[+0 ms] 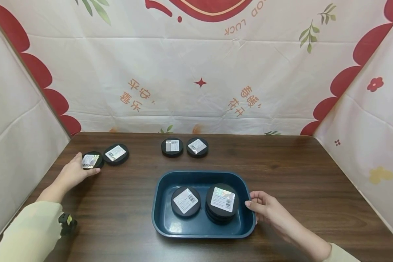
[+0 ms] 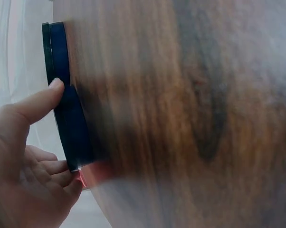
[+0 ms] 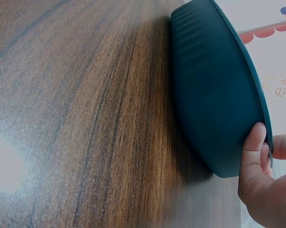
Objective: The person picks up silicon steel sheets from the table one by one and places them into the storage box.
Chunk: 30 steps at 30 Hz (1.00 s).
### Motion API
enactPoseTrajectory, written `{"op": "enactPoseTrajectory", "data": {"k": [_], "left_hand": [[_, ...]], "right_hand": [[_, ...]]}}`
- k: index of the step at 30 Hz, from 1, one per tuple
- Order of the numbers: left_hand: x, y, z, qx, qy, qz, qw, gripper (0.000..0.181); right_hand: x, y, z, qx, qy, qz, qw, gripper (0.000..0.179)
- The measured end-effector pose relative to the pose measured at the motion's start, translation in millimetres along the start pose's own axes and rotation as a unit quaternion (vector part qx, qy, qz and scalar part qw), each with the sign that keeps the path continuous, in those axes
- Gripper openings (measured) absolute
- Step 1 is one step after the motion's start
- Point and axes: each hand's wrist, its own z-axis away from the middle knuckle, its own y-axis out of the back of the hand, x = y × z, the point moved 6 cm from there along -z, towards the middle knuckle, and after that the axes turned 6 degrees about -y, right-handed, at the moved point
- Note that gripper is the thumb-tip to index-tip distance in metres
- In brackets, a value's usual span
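My right hand (image 1: 265,206) pinches the blue tray (image 1: 196,229) on its right side. Left of tray and farther out, my left hand (image 1: 72,174) pinches a black disc (image 1: 92,161); second disc (image 1: 116,154) just beside it.

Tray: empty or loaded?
Loaded: in the head view, a disc lies in the tray beside a stack of them.

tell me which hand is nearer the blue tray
Right: the right hand grips the blue tray at its right rim; the left hand is away beyond its left side, holding a black disc.
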Motion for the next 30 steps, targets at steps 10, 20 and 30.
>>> {"op": "enactPoseTrajectory", "data": {"k": [10, 20, 30], "left_hand": [[-2.3, 4.8, 3.9, -0.006, 0.013, 0.012, 0.9998, 0.106], [0.3, 8.5, 7.5, 0.025, 0.01, -0.01, 0.9996, 0.106], [-5.5, 4.5, 15.6, 0.035, 0.029, 0.01, 0.9989, 0.105]], "right_hand": [[-2.3, -1.3, 0.7, 0.004, -0.001, 0.002, 1.0, 0.049], [-0.2, -0.6, -0.2, 0.011, -0.007, -0.001, 0.9999, 0.046], [0.3, -0.6, 0.2, 0.008, -0.006, 0.0, 1.0, 0.046]]}}
